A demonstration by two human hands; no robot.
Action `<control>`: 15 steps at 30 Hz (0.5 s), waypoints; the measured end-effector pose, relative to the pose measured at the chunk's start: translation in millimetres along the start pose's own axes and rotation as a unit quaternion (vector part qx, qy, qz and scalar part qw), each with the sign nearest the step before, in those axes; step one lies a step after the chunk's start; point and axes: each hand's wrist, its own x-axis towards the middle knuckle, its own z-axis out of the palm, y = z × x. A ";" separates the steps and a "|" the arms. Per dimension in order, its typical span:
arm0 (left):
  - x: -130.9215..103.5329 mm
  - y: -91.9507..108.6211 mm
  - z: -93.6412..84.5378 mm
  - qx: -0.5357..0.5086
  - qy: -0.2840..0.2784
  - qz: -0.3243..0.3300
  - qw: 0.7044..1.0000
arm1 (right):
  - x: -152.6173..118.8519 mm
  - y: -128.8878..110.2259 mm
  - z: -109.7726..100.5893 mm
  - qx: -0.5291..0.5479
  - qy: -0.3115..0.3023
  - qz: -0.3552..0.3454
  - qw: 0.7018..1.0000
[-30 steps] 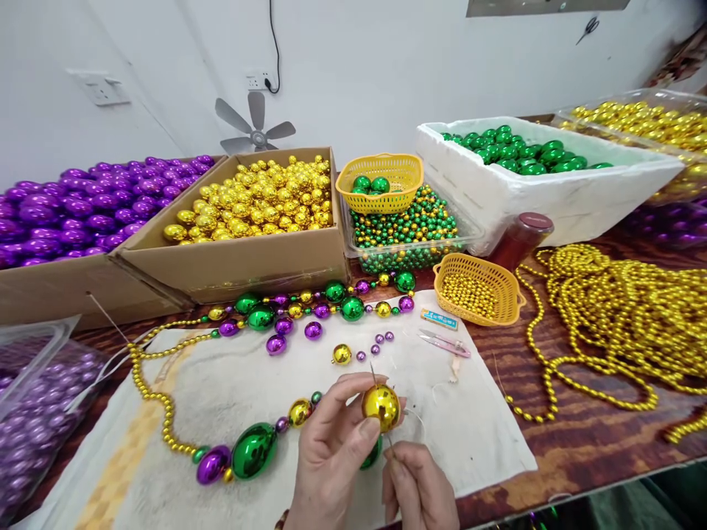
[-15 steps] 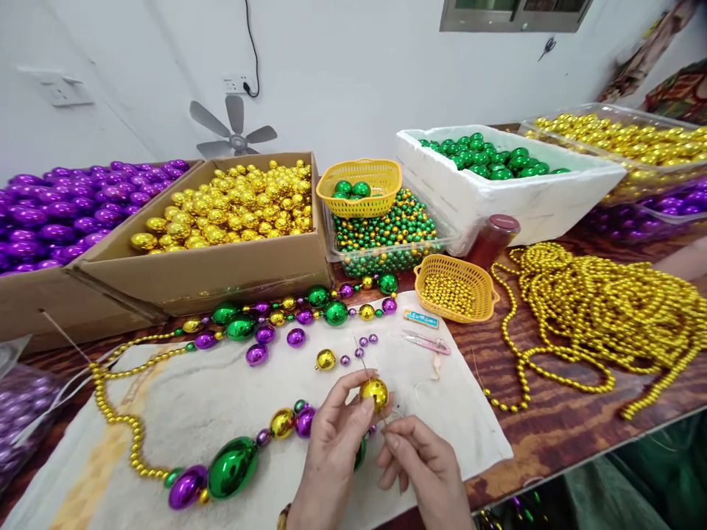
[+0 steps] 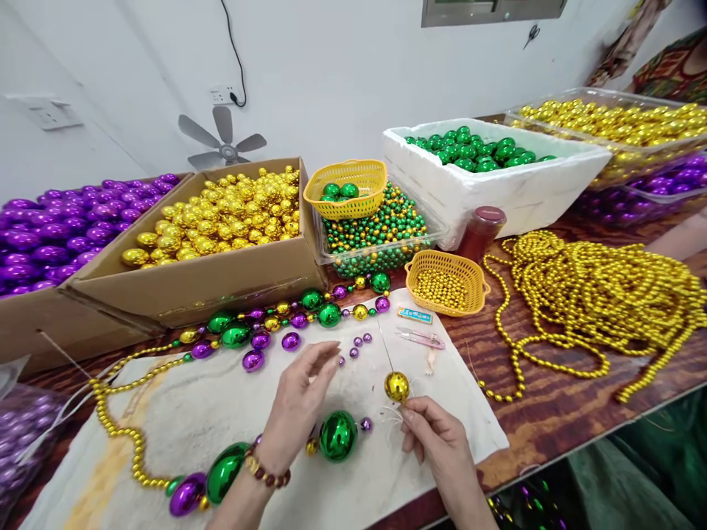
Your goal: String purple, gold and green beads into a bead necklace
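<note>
My right hand (image 3: 436, 438) pinches a thin needle (image 3: 386, 346) near its lower end. A shiny gold bead (image 3: 396, 386) is threaded on the needle, just above the fingertips. Pale thread (image 3: 391, 414) curls beside that hand. My left hand (image 3: 301, 397) is over the white cloth, fingers curved and thumb apart; what lies beneath it is hidden. Several small purple beads (image 3: 356, 351) lie by its fingertips. Partly behind the left wrist runs a strand with a large green bead (image 3: 338, 436), a purple bead (image 3: 188, 493) and gold beads.
Behind stand a cardboard box (image 3: 221, 283) of gold beads, a white foam box (image 3: 497, 195) of green ones and a yellow basket (image 3: 448, 302). Pink thread snips (image 3: 423, 338) lie on the cloth (image 3: 182, 412). Gold bead chains (image 3: 602, 294) are heaped at right, near another person's arm (image 3: 679, 235).
My left hand has let go of the gold bead on the needle and moved left, covering the loose gold bead's place. My right hand has moved slightly right and up with the needle.
</note>
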 end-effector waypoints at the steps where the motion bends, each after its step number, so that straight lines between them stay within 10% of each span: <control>1: 5.9 -5.5 -3.9 0.062 0.012 0.024 0.998 | 0.4 1.2 -1.1 -0.002 0.003 -0.001 1.000; 6: 28.7 -25.5 -5.3 0.316 -0.013 0.109 0.942 | -0.2 4.9 -2.2 -0.015 -0.003 0.003 1.000; 15: 39.3 -20.3 20.1 0.470 -0.081 0.103 0.873 | -1.0 6.3 -5.3 -0.020 -0.002 0.004 1.000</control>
